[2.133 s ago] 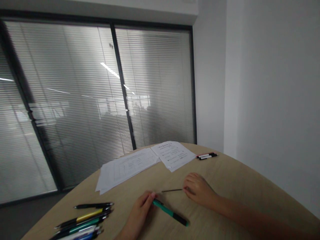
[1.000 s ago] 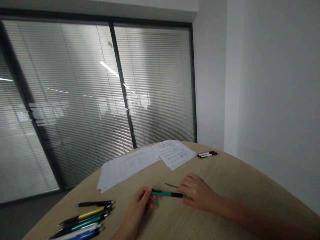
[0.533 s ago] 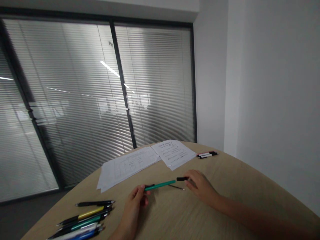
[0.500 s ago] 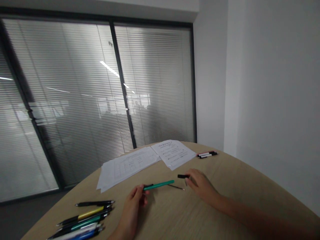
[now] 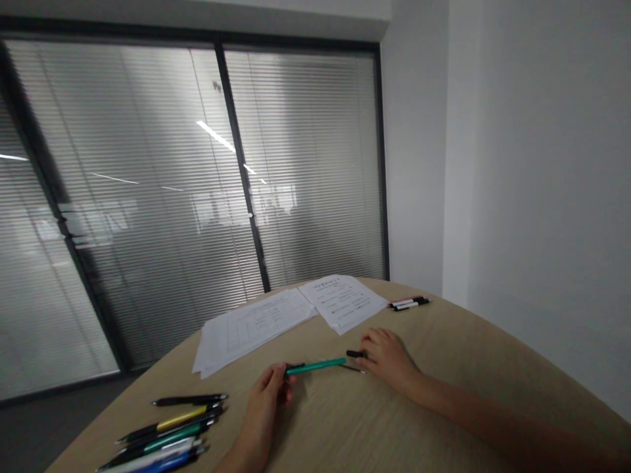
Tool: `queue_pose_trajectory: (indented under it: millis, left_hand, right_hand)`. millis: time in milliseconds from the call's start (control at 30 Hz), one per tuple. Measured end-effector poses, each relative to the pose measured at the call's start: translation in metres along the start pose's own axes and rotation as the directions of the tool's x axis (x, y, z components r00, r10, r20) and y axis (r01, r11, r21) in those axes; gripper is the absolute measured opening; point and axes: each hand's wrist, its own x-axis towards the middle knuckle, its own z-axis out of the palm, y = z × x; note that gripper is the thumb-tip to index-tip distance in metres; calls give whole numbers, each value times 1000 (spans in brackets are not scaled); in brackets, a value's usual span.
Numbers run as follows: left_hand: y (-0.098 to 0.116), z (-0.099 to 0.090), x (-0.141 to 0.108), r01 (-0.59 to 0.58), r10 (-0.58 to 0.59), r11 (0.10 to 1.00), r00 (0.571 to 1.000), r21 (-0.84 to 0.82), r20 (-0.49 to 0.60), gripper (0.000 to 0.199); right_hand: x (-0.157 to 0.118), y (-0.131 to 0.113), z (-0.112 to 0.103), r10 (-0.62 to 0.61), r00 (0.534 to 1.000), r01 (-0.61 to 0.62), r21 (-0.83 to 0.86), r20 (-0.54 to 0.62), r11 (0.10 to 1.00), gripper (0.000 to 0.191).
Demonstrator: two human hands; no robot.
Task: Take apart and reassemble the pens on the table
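Note:
Between the thumb and fingers of my left hand (image 5: 266,401) is a green pen barrel (image 5: 318,366), its free end pointing right. My right hand (image 5: 387,358) is closed on a short black pen piece (image 5: 353,354), which points left. The tip of that piece is just beside the barrel's free end; I cannot tell whether they touch. A thin dark ink refill (image 5: 353,369) with a pale tip lies on the table below, partly hidden behind the barrel.
Several click pens (image 5: 167,433) lie in a row at the table's near left. Printed sheets (image 5: 256,332) and another paper (image 5: 342,305) lie at the back. A few black, white and red pens (image 5: 409,303) rest at the right of the round wooden table (image 5: 468,368).
My right hand has moved left and slightly down, bringing the black pen piece close to the end of the green barrel. My left hand has hardly moved.

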Motion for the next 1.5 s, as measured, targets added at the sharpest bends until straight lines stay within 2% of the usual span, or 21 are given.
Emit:
queue_pose_trajectory:
  millis: [233, 333, 467, 667, 833, 933, 1033, 1167, 1367, 1500]
  left_hand:
    - [4, 3, -4, -23, 22, 998, 1000, 55, 20, 30]
    - [4, 5, -7, -38, 35, 996, 999, 82, 31, 31]
    - [9, 5, -8, -113, 104, 982, 992, 149, 68, 35]
    - [23, -3, 2, -228, 221, 920, 973, 320, 60, 43]
    - [34, -4, 4, -228, 229, 897, 973, 379, 43, 44]
    - [41, -4, 2, -252, 258, 871, 965, 422, 44, 42]
    - [49, -5, 2, -318, 335, 834, 941, 452, 44, 37]
    - [61, -6, 3, -388, 392, 787, 915, 480, 97, 30]
    - [71, -9, 4, -443, 381, 677, 894, 588, 236, 22]
    - [75, -7, 0, -447, 425, 684, 886, 577, 184, 22]
  right_hand:
    - [-3, 1, -2, -12, 1000, 13, 80, -15, 997, 12]
    - [-5, 1, -5, -56, 998, 58, 88, -24, 994, 16]
    - [-8, 0, -7, -83, 996, 86, 87, -29, 993, 17]
    - [-9, 2, -4, -102, 994, 105, 63, -39, 992, 17]
    - [-9, 1, -5, -135, 989, 137, 49, -57, 989, 16]
    - [-9, -1, -5, -155, 987, 157, 32, -50, 987, 15]
    - [-9, -2, -6, -162, 986, 163, 22, -44, 986, 14]
    - [-10, -4, -7, -160, 986, 161, 22, -41, 987, 15]
    - [-10, -5, -9, -166, 986, 167, 41, -28, 985, 16]
    - [-11, -5, -8, -172, 984, 173, 44, -35, 984, 16]
